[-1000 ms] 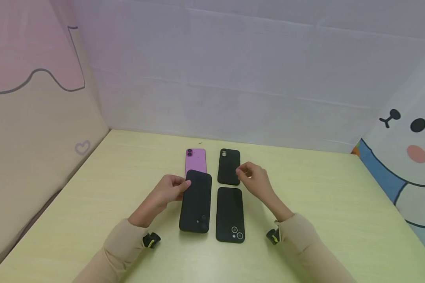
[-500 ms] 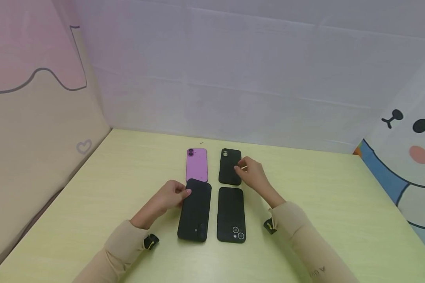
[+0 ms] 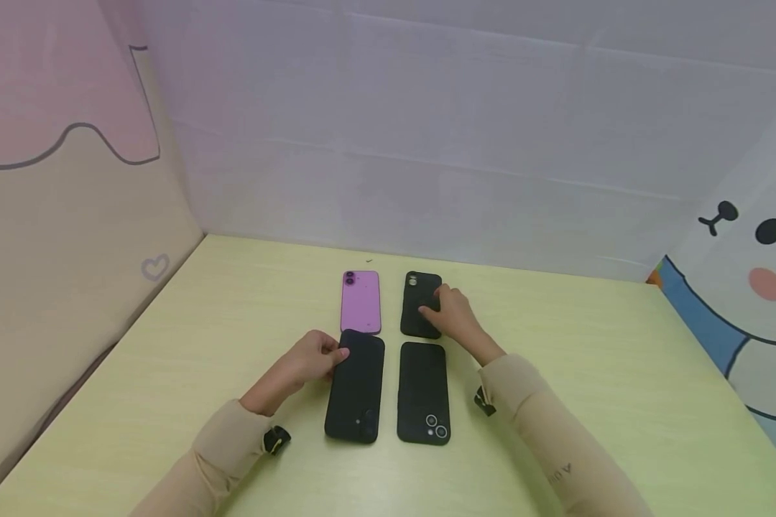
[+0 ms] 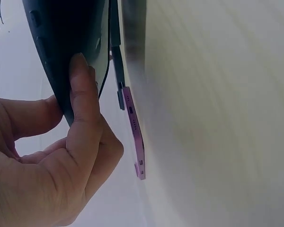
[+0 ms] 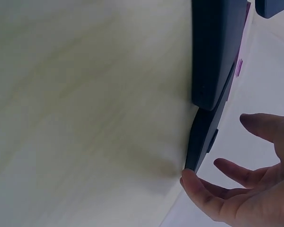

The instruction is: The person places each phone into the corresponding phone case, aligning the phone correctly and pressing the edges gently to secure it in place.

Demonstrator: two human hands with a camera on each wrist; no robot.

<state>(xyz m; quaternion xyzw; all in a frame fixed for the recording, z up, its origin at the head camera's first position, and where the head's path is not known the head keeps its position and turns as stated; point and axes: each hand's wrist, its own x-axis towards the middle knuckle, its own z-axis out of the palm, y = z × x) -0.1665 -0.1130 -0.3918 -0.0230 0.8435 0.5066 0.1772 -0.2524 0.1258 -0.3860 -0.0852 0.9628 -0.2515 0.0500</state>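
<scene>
My left hand [image 3: 306,357] pinches the upper left edge of a black phone case [image 3: 357,384], thumb on top and fingers beneath. In the left wrist view that case [image 4: 71,28] is held tilted above the table. My right hand [image 3: 458,316] is at the right edge of a second black phone case [image 3: 414,293] lying at the back. The right wrist view shows a fingertip at this rear case's [image 5: 201,137] lower edge, the thumb standing apart. Between the hands lies a black phone-shaped piece [image 3: 422,380] with ringed cameras. A pink phone [image 3: 361,300] lies behind the left-hand case.
Everything lies on a pale yellow-green table [image 3: 588,373]. A pale cloth wall [image 3: 427,143] rises at the back edge, with printed cloth panels [image 3: 737,287] along the sides. A tiny dark mark [image 3: 369,261] shows near the back edge.
The left hand lowered its black case toward me, uncovering more of the pink phone. My right hand moved left over the rear case, its fingers spreading from a closer pose.
</scene>
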